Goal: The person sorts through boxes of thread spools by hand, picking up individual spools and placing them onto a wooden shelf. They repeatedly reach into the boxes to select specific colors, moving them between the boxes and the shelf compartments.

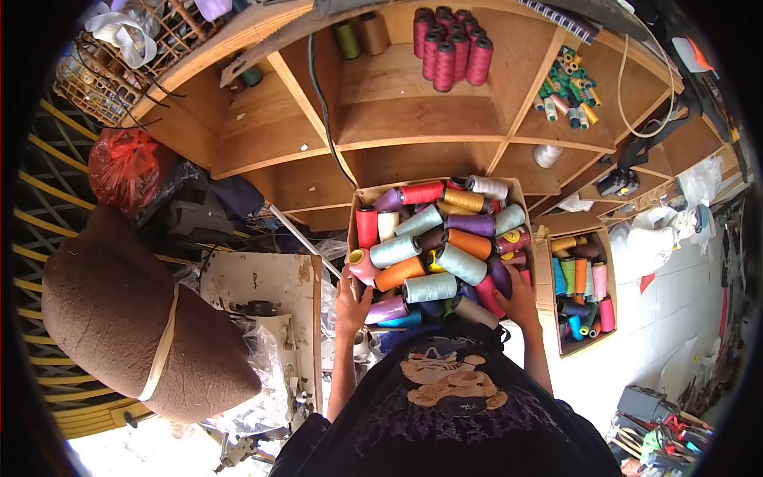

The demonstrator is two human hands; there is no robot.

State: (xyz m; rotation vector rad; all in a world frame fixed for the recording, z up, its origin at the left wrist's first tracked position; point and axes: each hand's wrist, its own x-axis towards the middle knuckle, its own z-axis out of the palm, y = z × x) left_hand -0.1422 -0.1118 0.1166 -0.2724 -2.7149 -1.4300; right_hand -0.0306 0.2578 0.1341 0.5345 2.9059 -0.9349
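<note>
A cardboard box (518, 191) full of thread spools in many colours is held against the front of my body. My left hand (352, 302) grips its left side, beside a pink spool with a yellow end (362, 265). On the right side my right hand (520, 300) is wrapped round the box edge, close to a dark purple spool (500, 277). Pale blue spools (430, 287) and orange spools (400, 273) lie on top of the pile. The parts of the box under my fingers are hidden.
Ahead stands a wooden shelf (421, 119) with dark red spools (450, 56) and small mixed spools (571, 87). A second box of spools (545, 270) is at the right. A brown bundle (119, 310) and a worn table (262, 274) stand left.
</note>
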